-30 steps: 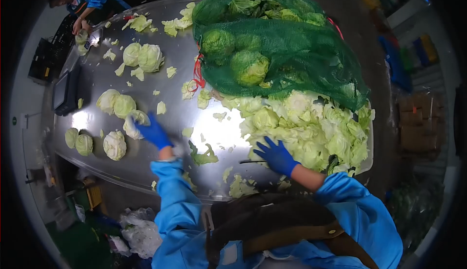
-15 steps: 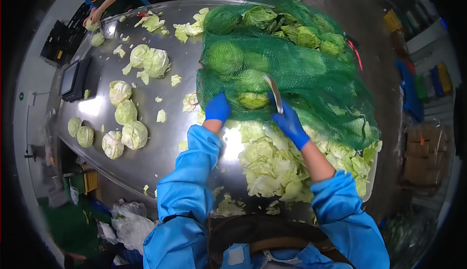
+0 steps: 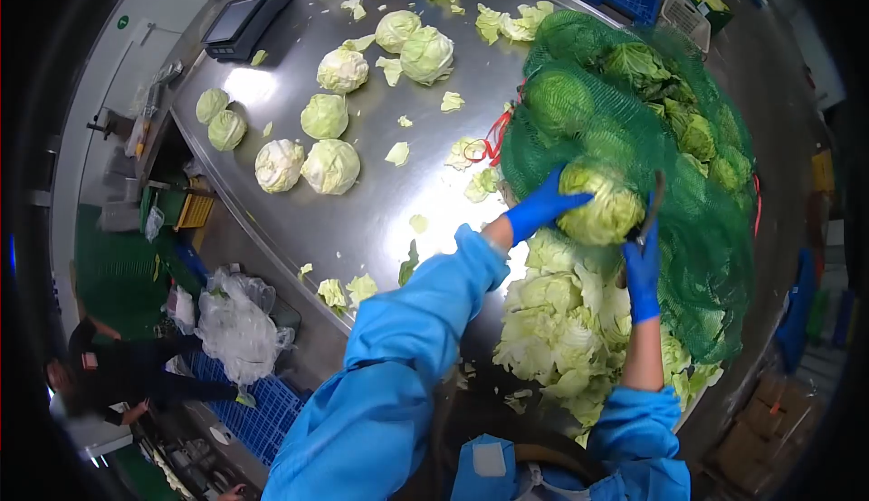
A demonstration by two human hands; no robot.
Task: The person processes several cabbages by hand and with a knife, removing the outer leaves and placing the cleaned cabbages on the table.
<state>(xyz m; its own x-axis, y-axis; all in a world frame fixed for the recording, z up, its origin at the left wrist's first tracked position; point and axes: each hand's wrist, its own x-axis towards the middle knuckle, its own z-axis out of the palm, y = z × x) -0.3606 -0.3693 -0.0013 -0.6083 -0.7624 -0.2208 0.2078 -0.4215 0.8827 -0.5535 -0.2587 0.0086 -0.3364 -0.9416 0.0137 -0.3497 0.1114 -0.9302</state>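
Note:
A pale green cabbage (image 3: 599, 209) is in front of me, at the near edge of a green mesh bag (image 3: 566, 107). My left hand (image 3: 543, 204), in a blue glove, is closed on its left side, the thumb reaching over the leaves. In my right hand (image 3: 642, 275), also gloved blue, is a knife (image 3: 657, 195), its blade pointing up beside the cabbage's right side. Part of the right hand's fingers is hidden behind the cabbage and knife. Below both hands lies a heap of loose cabbage leaves (image 3: 552, 320).
Several trimmed cabbages (image 3: 331, 168) stand on the left of the metal table (image 3: 425, 193), with leaf scraps scattered about. A scale with a dark screen (image 3: 237, 23) sits at the far left. Red string (image 3: 493, 139) lies by the bag. A person (image 3: 109, 365) is at the lower left.
The cabbage that was within the bag's opening is now out at its near edge in my left hand. The knife has stayed in my right hand. My view has turned left.

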